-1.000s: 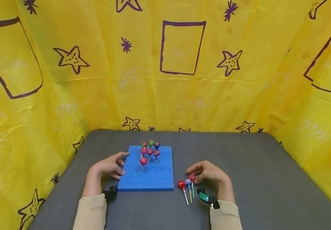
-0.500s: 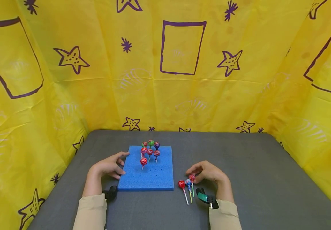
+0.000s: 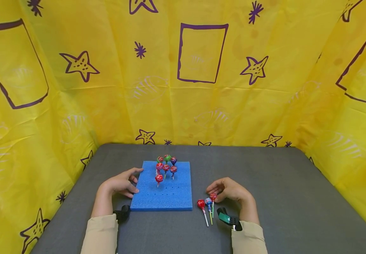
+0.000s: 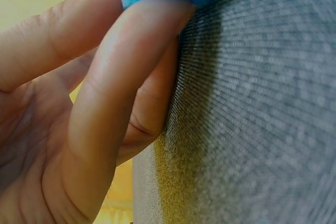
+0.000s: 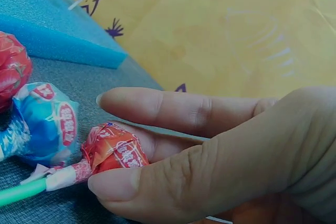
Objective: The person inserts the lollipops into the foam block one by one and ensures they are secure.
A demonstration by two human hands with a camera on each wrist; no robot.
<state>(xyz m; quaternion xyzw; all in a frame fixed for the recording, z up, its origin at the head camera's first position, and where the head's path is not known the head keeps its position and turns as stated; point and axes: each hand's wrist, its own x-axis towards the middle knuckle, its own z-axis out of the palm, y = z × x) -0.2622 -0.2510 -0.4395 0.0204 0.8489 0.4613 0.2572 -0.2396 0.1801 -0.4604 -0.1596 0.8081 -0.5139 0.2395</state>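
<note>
Over the last second the green-sticked lollipop (image 3: 213, 196) has turned slightly on the bench (image 3: 284, 197), its stick now pointing more straight towards the person, while the right hand (image 3: 230, 190) has hardly shifted. That suggests the grip is just settling on this candy; it looks not yet lifted. The right hand seems to pinch the wrapped head between thumb and a finger behind it, the index finger lying apart above. The blue lollipop (image 3: 208, 201) and the white-sticked lollipop (image 3: 201, 204) lie just beside it, right of the foam block (image 3: 160, 204). The left hand (image 3: 120, 182) has stayed put, thumb and index finger spread along the block's left edge, touching it rather than clamped round it. Seven standing lollipops (image 3: 166, 168) are unchanged in the foam, so these three appear to be what is left loose. The far contact on the pinched candy is hidden behind it, and the right hand's lower fingers are mostly covered by the thumb. The left wrist view catches only a cut-off strip of foam, and the sticks' buried ends cannot be seen.
</note>
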